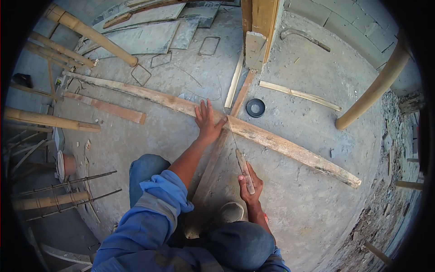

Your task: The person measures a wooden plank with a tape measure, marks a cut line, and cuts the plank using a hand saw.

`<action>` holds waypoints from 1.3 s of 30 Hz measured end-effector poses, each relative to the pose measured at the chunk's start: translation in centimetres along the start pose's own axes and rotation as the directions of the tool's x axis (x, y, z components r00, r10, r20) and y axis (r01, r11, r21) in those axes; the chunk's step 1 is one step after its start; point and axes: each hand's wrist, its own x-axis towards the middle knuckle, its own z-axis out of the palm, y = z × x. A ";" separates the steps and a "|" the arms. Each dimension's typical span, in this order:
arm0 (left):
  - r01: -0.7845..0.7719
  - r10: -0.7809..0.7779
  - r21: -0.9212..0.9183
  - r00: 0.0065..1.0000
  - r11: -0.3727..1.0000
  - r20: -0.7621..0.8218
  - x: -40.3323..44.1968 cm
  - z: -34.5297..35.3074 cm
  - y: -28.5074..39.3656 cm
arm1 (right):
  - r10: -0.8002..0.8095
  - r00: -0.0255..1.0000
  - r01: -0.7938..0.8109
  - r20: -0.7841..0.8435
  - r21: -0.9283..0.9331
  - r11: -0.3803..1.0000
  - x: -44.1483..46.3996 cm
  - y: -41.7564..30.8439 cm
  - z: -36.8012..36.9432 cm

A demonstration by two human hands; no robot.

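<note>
A long wooden plank (281,141) runs diagonally across the concrete floor, lying over a narrower timber (212,168) that passes beneath it. My left hand (209,123) rests on the plank with fingers spread and the thumb stretched toward the saw blade. In my right hand (252,185) is the pale wooden handle of a hand saw (245,171), fingers wrapped round it. Its thin blade, seen nearly edge-on, reaches up to the plank just right of my left thumb. How deep the blade sits in the wood I cannot tell.
A round black dish (255,108) sits beyond the plank, near thin wood strips (300,95). An upright timber post (257,27) stands ahead, a bamboo pole (376,86) at right. Boards (140,38), bent wire loops (209,46) and a short plank (106,108) lie left.
</note>
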 end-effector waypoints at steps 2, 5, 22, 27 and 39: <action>-0.018 0.018 0.008 0.999 1.000 -0.027 0.0 0.2 -0.1 | 0.008 1.000 -0.008 0.006 -0.005 1.000 1.8 0.2 0.8; -0.074 0.073 -0.006 0.993 0.997 -0.094 0.1 1.0 -0.8 | 0.073 0.997 -0.074 0.007 0.046 0.996 4.4 -0.1 2.1; -0.032 0.031 -0.011 0.999 0.999 -0.022 0.3 0.2 -0.7 | -0.034 0.999 0.034 -0.003 -0.026 0.999 1.1 -0.2 0.8; 0.023 -0.023 0.027 1.000 0.999 -0.012 -1.0 -0.1 -0.3 | -0.044 0.999 0.044 0.008 -0.014 0.999 -2.8 0.4 -0.8; -0.059 0.062 0.026 0.993 0.998 -0.104 0.6 0.7 -0.9 | -0.101 0.992 0.100 -0.077 -0.018 0.995 -2.7 1.6 -1.2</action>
